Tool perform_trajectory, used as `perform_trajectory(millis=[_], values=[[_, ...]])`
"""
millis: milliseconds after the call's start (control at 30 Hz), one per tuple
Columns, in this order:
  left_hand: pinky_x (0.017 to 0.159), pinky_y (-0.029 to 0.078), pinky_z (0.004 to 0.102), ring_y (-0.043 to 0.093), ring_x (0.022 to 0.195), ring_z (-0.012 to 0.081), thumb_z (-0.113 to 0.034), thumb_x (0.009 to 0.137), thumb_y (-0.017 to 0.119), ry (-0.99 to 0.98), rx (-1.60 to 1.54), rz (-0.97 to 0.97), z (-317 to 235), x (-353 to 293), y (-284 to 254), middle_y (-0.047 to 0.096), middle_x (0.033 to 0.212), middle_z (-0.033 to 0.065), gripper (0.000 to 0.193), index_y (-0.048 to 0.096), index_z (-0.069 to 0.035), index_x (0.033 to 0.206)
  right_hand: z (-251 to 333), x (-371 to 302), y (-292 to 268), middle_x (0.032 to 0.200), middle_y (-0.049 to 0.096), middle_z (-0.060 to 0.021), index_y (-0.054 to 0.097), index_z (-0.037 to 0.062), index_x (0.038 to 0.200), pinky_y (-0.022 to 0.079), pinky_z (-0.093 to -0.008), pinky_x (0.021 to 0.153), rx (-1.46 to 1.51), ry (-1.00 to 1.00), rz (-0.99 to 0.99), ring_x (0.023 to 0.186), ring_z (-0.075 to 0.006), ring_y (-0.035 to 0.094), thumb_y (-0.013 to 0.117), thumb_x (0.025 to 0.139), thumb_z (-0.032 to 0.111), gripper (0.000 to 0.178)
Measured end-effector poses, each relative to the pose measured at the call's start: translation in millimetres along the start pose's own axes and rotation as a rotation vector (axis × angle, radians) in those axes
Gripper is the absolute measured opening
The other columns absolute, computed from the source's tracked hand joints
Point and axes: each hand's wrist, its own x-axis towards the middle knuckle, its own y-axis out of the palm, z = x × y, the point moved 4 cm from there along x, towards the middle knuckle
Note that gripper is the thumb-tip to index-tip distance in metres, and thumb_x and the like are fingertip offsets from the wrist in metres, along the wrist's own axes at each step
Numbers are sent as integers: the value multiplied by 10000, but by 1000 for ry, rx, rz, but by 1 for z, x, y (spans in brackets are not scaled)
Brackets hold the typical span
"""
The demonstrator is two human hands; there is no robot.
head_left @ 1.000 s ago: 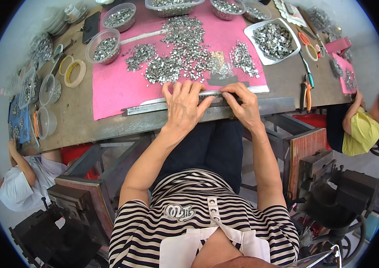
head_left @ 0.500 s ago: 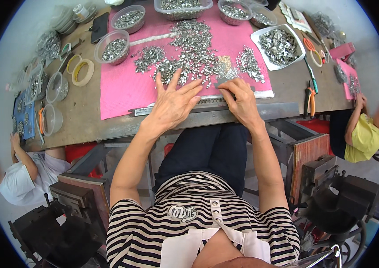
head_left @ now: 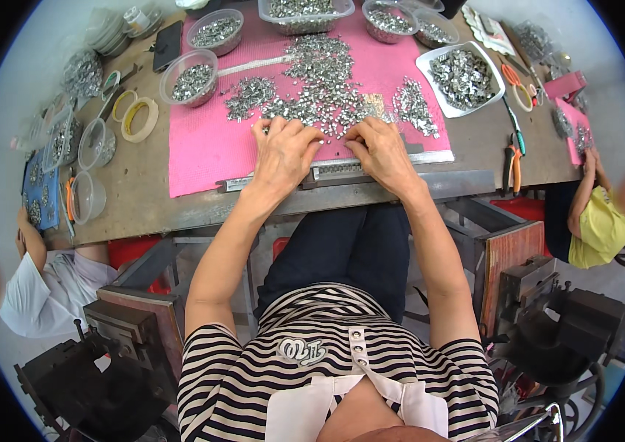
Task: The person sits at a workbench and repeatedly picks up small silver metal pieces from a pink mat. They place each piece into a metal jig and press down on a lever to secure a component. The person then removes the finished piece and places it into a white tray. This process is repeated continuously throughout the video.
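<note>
I see bare table (head_left: 132,191) left of the pink mat (head_left: 205,151), to the front edge; whether left grip (head_left: 281,156) or right grip (head_left: 385,156) is closed, I cannot tell.

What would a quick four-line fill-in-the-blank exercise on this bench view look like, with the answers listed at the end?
1. The rectangular textured mat beneath the loose silvery metal pieces is coloured ____.
2. As the person sees it, the large round roll of beige tape lies to the ____ of the mat.
3. The person's left hand is farther from the square white dish than the ____ hand.
4. The person's short-sleeved shirt is patterned with dark and cream ____.

Missing words: pink; left; right; stripes.
</note>
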Motion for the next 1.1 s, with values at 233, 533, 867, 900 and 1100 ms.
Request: perform_trajectory(millis=[233, 533, 867, 900, 1100], values=[[1010, 328, 479, 591, 935, 221, -208, 901, 772, 66, 40, 56, 0, 10, 0, 646, 865, 2, 91, 760, -151, 971, -2, 1, 2, 883, 641, -93, 715, 75, 952, 432, -424, 816, -36, 34, 21, 883, -297, 640, 749, 886, 110, 82], [1019, 338, 440, 607, 901, 207, -190, 861, 810, -18, -168, 61, -17, -22, -20, 665, 871, 11, 138, 741, -98, 937, 0, 0, -1, 803, 602, -51, 736, 96, 938, 411, -407, 773, -86, -25, -23, 807, -252, 618, 762, 885, 125, 66], [1015, 338, 440, 602, 894, 209, -204, 883, 795, -4, -155, 7, -17, -27, -15, 667, 874, 6, 120, 759, -114, 954, 3, -4, -5, 764, 590, -35, 746, 130, 919, 399, -399, 750, -184, -35, -60, 789, -242, 613, 779, 876, 155, 60], [1015, 339, 442, 602, 894, 210, -200, 893, 785, 1, -154, -11, -16, -24, -14, 668, 877, 6, 111, 761, -117, 964, 3, -4, -5, 764, 589, -36, 747, 131, 923, 400, -397, 749, -183, -34, -60, 786, -243, 613, 779, 876, 156, 62], [1022, 340, 474, 611, 947, 213, -174, 917, 750, 63, 12, -24, -5, 5, 6, 663, 897, 11, 72, 757, -145, 982, 4, -3, -4, 790, 605, -50, 713, 93, 922, 409, -400, 753, -189, -72, -74, 793, -251, 625, 768, 865, 111, 82]])
